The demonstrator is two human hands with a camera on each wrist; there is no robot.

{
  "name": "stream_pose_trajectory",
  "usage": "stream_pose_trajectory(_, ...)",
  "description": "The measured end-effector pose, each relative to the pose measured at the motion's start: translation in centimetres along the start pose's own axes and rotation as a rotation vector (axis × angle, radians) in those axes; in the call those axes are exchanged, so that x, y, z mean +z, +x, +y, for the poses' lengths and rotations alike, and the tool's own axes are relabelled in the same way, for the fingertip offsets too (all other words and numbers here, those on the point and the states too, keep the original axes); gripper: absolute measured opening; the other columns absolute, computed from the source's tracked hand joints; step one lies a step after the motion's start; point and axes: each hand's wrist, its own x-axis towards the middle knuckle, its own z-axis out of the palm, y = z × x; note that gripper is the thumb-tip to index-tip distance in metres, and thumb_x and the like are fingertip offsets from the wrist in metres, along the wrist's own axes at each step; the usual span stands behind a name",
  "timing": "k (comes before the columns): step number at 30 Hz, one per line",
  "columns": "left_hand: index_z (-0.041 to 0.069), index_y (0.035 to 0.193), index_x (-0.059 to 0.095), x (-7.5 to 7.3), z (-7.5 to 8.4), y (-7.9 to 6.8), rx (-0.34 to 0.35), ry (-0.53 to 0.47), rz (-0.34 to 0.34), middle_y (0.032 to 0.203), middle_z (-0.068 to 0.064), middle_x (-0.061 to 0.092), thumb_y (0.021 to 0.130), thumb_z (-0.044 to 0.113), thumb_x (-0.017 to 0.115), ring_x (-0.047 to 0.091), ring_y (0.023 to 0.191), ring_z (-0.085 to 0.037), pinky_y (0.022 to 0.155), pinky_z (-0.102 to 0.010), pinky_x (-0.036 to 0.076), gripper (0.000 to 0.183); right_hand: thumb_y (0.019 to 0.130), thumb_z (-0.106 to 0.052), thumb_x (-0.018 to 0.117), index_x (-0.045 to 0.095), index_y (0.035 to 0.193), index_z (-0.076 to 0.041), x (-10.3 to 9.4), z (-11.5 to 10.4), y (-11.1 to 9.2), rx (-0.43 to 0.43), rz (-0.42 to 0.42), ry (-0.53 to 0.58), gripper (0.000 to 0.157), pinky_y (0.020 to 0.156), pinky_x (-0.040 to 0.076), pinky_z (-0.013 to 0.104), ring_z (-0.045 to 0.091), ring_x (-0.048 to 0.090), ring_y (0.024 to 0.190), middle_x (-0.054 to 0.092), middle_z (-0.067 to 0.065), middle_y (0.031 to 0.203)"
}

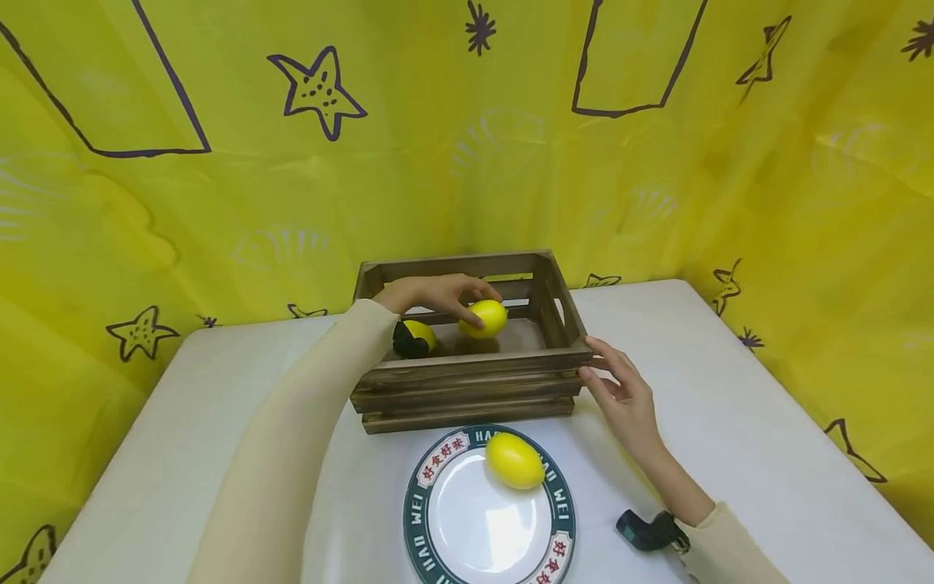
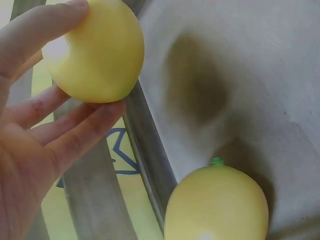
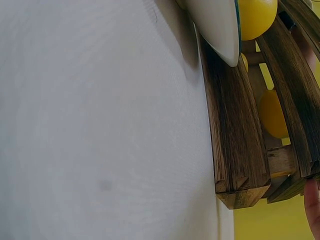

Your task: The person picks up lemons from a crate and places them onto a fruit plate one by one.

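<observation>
My left hand (image 1: 447, 294) reaches into a dark wooden slatted crate (image 1: 467, 389) and holds a yellow lemon (image 1: 487, 319) between thumb and fingers. In the left wrist view this lemon (image 2: 100, 55) hangs over the crate's floor, its shadow below. A second lemon (image 2: 217, 205) with a green tip lies on that floor; the head view shows it (image 1: 422, 331) partly behind the dark wrist camera. My right hand (image 1: 627, 403) grips the crate's front right corner with thumb and fingertips. Its fingers (image 3: 312, 205) show at the right edge of the right wrist view.
In front of the crate a white plate (image 1: 477, 519) with a green lettered rim stands on the white table (image 1: 219, 422). Another lemon (image 1: 515, 461) lies on the plate's far right side. A yellow patterned cloth (image 1: 438, 162) hangs behind and along the sides.
</observation>
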Motion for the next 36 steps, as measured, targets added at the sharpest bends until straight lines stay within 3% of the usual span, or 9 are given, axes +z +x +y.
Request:
stream_pose_trajectory(9,-0.003,0.143,0.042,-0.2,0.5,-0.2,0.105,-0.049,0.039,0.127,-0.018,0.055,0.092,0.008,0.066,0.054,0.115,-0.028,0.098,-0.037,0.047,0.057,0.082,0.023,0.059,0.056,0.13,0.007,0.3,0.3,0.0,-0.008,0.005,-0.017,0.051,0.078,0.051,0.01,0.001,0.061,0.102,0.058,-0.014,0.121)
stream_pose_trajectory(20,0.006,0.144,0.044,-0.5,1.5,-0.5,0.086,-0.121,0.144,0.136,-0.017,0.046,0.092,0.009,0.067,0.056,0.119,-0.032,0.097,-0.037,0.05,0.057,0.084,0.022,0.059,0.056,0.13,0.008,0.3,0.2,-0.1,0.008,0.014,-0.005,0.049,0.078,0.052,0.011,0.001,0.061,0.102,0.058,-0.013,0.12)
stream_pose_trajectory(36,0.009,0.143,0.047,-0.7,2.7,-0.8,0.143,-0.126,0.265,0.13,-0.013,0.057,0.092,0.012,0.068,0.058,0.114,-0.024,0.096,-0.036,0.049,0.055,0.084,0.022,0.059,0.056,0.13,0.008,-0.1,0.1,0.0,-0.005,0.001,-0.016,0.049,0.078,0.052,0.012,0.002,0.062,0.101,0.058,-0.013,0.122)
